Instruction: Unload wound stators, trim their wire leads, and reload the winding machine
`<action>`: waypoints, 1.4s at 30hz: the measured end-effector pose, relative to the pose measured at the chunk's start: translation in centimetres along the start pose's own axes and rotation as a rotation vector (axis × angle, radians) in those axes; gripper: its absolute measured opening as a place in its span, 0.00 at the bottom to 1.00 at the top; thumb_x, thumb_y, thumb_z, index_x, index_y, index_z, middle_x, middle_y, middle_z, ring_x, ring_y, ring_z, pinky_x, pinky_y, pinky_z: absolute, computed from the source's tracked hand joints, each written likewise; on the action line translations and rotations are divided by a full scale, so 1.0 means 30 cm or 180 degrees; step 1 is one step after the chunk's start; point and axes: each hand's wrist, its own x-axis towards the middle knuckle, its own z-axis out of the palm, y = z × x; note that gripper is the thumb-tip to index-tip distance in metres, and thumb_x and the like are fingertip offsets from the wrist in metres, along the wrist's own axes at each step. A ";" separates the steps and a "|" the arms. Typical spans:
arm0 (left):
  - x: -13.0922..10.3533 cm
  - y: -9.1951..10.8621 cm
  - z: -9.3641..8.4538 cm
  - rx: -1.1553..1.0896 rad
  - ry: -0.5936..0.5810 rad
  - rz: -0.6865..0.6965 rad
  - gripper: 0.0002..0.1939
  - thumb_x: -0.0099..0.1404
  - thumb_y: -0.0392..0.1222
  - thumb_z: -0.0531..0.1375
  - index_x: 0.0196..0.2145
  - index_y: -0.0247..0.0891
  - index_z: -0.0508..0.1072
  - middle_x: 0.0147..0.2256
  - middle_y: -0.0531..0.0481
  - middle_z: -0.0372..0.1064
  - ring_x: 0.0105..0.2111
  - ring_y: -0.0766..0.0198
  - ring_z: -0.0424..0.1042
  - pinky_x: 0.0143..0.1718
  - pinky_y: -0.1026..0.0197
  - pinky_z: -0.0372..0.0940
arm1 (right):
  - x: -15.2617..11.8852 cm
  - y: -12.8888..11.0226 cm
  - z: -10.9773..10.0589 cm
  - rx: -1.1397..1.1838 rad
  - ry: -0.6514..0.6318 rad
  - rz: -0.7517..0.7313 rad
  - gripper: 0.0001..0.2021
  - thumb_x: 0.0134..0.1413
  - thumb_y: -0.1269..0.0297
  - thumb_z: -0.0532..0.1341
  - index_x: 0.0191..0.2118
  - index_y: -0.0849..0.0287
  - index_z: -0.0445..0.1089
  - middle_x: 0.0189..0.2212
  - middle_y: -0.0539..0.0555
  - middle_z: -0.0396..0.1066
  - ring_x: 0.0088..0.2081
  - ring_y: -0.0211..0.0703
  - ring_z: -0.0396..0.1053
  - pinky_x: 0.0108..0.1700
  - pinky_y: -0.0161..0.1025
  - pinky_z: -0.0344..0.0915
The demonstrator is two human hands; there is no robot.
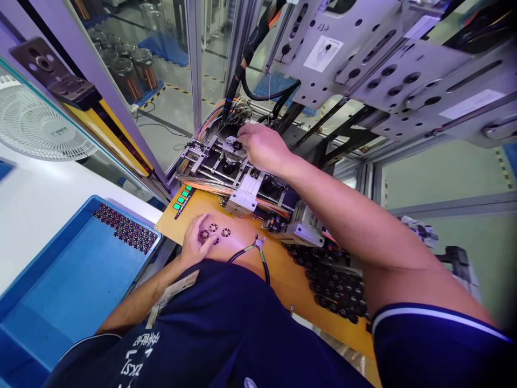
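Observation:
My left hand point(194, 241) rests on the orange work surface point(244, 231), thumb and fingers apart. Between and just beyond its fingers lie several small ring-shaped parts with dark, copper-toned segments; one ring point(226, 232) sits slightly apart to the right. My right hand point(262, 146) reaches over the machine's fixture point(232, 148), fingertips bent together at its dark top. Whatever they pinch there is hidden by the fingers. A pair of cutting pliers point(258, 245) lies with jaws spread on the surface, right of the rings.
A blue tray point(81, 258) at left holds rows of small rings. Green-lit buttons point(182, 198) and a pen-like tool point(183, 207) are near the machine. Many dark round parts point(337, 285) lie at right. Metal plates point(379, 70) overhang the fixture; a white fan point(44, 121) stands far left.

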 end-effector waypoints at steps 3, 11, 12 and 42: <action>-0.005 0.000 0.008 0.0025 0.0089 0.0035 0.30 0.64 0.49 0.61 0.61 0.38 0.60 0.55 0.36 0.68 0.55 0.50 0.69 0.57 0.47 0.65 | -0.035 -0.016 -0.001 -0.0229 -0.0053 0.0022 0.13 0.58 0.74 0.52 0.38 0.64 0.74 0.44 0.63 0.73 0.48 0.57 0.67 0.49 0.53 0.65; 0.078 0.028 -0.082 0.0440 0.0466 0.0536 0.24 0.70 0.48 0.53 0.60 0.36 0.61 0.53 0.36 0.70 0.55 0.52 0.69 0.57 0.45 0.64 | -0.228 -0.168 -0.104 -0.0387 0.1032 -0.0026 0.21 0.59 0.79 0.49 0.54 0.65 0.69 0.55 0.63 0.69 0.58 0.52 0.65 0.60 0.52 0.66; 0.137 0.041 -0.103 0.0511 0.0468 0.0646 0.24 0.70 0.49 0.53 0.60 0.36 0.62 0.55 0.36 0.69 0.58 0.51 0.66 0.59 0.43 0.61 | -0.282 -0.212 -0.121 -0.0352 0.1354 -0.0088 0.21 0.59 0.79 0.50 0.54 0.64 0.69 0.54 0.63 0.69 0.57 0.51 0.67 0.59 0.51 0.67; 0.152 0.440 -0.082 -0.0076 -0.0857 0.1663 0.26 0.62 0.43 0.64 0.57 0.41 0.69 0.54 0.44 0.72 0.56 0.52 0.70 0.59 0.45 0.64 | -1.324 -0.567 0.180 0.0102 0.1901 0.2987 0.06 0.57 0.68 0.61 0.34 0.60 0.76 0.39 0.61 0.70 0.42 0.51 0.68 0.45 0.53 0.68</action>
